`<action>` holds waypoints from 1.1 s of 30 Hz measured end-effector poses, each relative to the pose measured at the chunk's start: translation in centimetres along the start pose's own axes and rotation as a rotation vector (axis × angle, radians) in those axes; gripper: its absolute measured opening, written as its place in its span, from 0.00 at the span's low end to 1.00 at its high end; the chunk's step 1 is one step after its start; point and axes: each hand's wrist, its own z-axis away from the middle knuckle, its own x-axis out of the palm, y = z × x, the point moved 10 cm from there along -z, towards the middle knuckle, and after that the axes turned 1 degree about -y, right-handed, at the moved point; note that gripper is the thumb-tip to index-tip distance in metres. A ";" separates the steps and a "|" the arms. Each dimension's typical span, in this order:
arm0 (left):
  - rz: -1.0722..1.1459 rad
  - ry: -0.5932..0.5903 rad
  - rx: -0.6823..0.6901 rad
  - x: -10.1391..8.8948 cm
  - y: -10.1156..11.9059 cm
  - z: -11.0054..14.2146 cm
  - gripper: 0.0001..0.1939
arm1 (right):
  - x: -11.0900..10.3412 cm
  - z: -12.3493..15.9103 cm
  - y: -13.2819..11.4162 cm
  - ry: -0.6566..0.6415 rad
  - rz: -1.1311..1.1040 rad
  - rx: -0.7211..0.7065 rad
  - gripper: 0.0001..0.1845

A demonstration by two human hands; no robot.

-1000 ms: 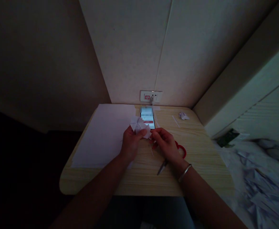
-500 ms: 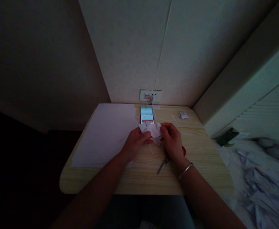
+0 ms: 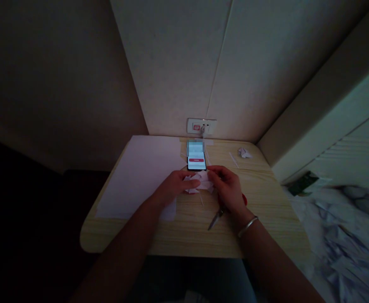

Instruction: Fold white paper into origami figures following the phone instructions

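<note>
A small piece of folded white paper [image 3: 203, 182] is held between both hands, over the middle of the table. My left hand [image 3: 179, 184] pinches its left side with the thumb on top. On the other side my right hand [image 3: 226, 185], with a bracelet at the wrist, grips the right edge between thumb and fingers. Scissors [image 3: 215, 219] with red handles lie on the table, partly hidden under my right hand. Just beyond the paper lies a phone [image 3: 197, 160] with a lit screen. To the left spreads a stack of white sheets [image 3: 140, 176].
The wooden table [image 3: 184, 246] stands against a wall with a socket [image 3: 201, 126]. A crumpled or folded paper piece [image 3: 244, 152] and a thin paper strip [image 3: 234, 160] lie at the back right. Many folded papers [image 3: 354, 256] lie on a pale surface to the right.
My right hand has moved right and taken hold of the paper's right side. The paper has been turned and lowered toward me, uncovering the phone. The scissors have stayed put.
</note>
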 end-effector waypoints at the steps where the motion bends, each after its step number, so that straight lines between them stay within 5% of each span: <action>1: -0.063 0.008 0.000 0.0 -0.1 0.0 0.14 | 0.3 0.1 0.1 -0.029 -0.002 0.003 0.12; 5: -0.231 0.114 -0.037 -0.3 -0.9 -0.1 0.10 | 1.5 0.3 -0.2 -0.132 0.050 -0.020 0.11; 19: 0.165 0.225 0.005 -0.7 0.1 0.4 0.14 | 1.3 1.4 -4.3 -0.070 0.281 -0.369 0.15; 33: 0.180 0.242 0.022 -1.0 -0.2 0.3 0.13 | 1.3 1.6 -4.7 -0.061 0.341 -0.388 0.15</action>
